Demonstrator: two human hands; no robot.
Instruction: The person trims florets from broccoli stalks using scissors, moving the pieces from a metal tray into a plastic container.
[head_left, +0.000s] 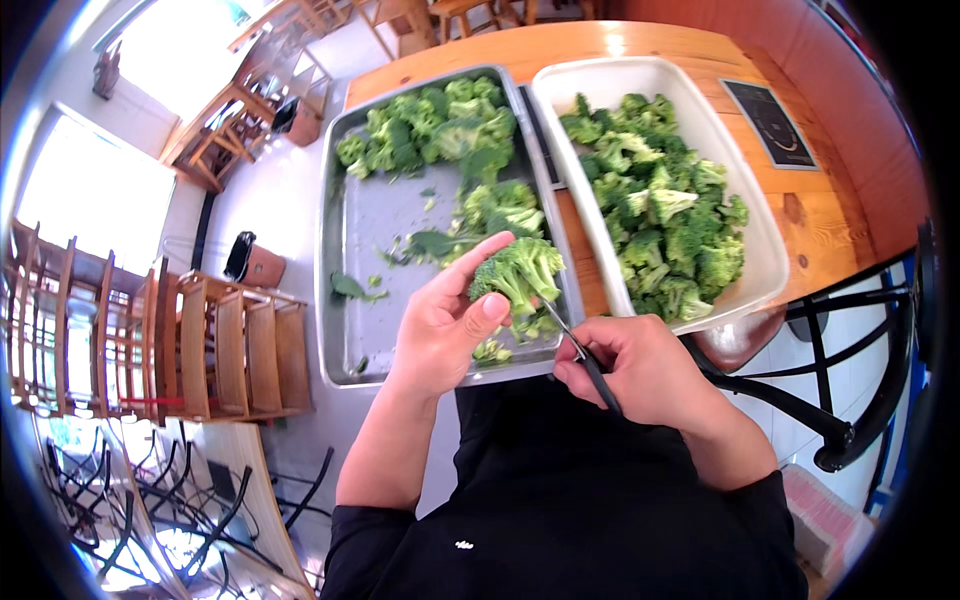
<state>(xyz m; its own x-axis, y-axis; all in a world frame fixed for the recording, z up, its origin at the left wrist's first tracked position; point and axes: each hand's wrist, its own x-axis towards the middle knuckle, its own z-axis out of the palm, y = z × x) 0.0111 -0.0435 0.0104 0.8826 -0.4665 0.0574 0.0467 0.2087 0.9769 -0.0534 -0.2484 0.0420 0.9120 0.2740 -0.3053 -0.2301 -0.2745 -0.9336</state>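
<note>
My left hand (454, 319) holds a broccoli piece (519, 276) between thumb and fingers, over the near right part of a metal tray (390, 214). In my right hand (634, 367) is a pair of black-handled scissors (592, 371), whose blades reach up to the cut stems of that piece. Large broccoli heads (431, 124) fill the far end of the tray, with more along its right side. Leaves and small stem trimmings lie scattered on the tray's bottom. To the right, a white plastic tub (604, 247) holds a heap of cut broccoli florets (660, 202).
Both containers rest on a wooden table (810, 217) with a black induction cooktop (771, 124) set in its right side. A black metal chair frame (795, 416) stands at the right. Leftward are a lined waste bin (259, 262), a wooden shelf unit (240, 345) and stacked furniture.
</note>
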